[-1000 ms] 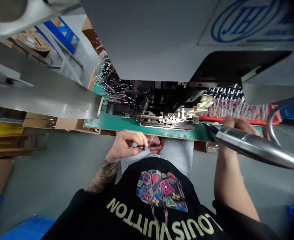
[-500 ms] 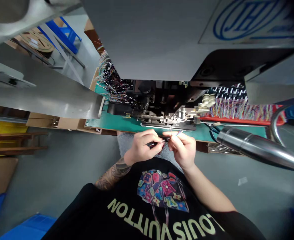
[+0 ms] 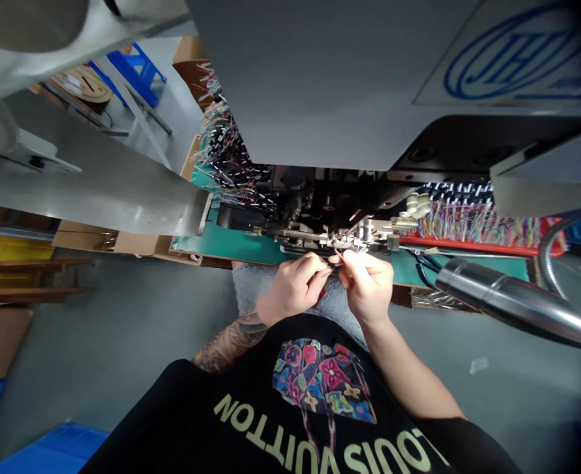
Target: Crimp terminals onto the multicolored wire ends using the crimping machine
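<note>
Both my hands meet at the front edge of the green bench top, just below the machine's metal working parts (image 3: 330, 238). My left hand (image 3: 298, 284) is closed in a pinch near the dark end of a thin wire cable; the fingers cover most of it. My right hand (image 3: 368, 282) pinches the thin coloured wires (image 3: 361, 250), whose loose ends stick out above the thumb and forefinger. The fingertips of the two hands almost touch. How far the wires reach toward the machine I cannot make out.
A grey machine head (image 3: 300, 85) hangs above my hands. Right of it lies a red tray (image 3: 493, 247) of wire bundles; pliers (image 3: 426, 265) and a metal tube (image 3: 508, 299) are nearer. More wire bundles (image 3: 226, 145) lie left. A sheet-metal chute (image 3: 122, 197) juts in from the left.
Both hands have shifted slightly right and closer to the machine's working parts. The black cable seen in my left hand before is now mostly hidden. The camera view has tilted a little.
</note>
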The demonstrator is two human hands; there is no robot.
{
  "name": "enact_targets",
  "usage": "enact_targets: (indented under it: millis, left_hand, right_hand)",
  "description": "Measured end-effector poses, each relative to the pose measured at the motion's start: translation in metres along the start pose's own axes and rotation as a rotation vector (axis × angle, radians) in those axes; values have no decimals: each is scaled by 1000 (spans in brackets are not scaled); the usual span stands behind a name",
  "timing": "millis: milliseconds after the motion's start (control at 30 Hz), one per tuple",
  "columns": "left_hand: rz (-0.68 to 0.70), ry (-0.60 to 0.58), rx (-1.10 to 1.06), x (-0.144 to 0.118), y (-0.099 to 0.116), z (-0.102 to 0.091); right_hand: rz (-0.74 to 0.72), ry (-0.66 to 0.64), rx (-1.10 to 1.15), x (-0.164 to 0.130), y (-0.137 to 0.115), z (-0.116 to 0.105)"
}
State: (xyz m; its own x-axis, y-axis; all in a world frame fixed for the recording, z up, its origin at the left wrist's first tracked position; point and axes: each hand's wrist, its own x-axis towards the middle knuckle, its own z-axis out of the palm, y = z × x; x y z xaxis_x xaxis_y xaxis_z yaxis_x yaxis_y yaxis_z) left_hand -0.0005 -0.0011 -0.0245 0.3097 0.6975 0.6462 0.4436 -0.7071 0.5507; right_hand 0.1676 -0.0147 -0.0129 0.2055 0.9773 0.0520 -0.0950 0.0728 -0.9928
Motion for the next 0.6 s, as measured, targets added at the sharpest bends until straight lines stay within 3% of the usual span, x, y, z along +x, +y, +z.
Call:
enact_targets:
  millis: [167,433,600]
  left_hand:
    - [-11,-24,35,2,-1,2]
    - [-83,-42,24,-1,-2,4]
    - [-53,-15,38,0,-3,3]
  right_hand:
    - [-86,222,-67,-2,-3,10]
    - [-5,207,-59,5,-3,13]
    - [-3,194,-45,7,-8,15]
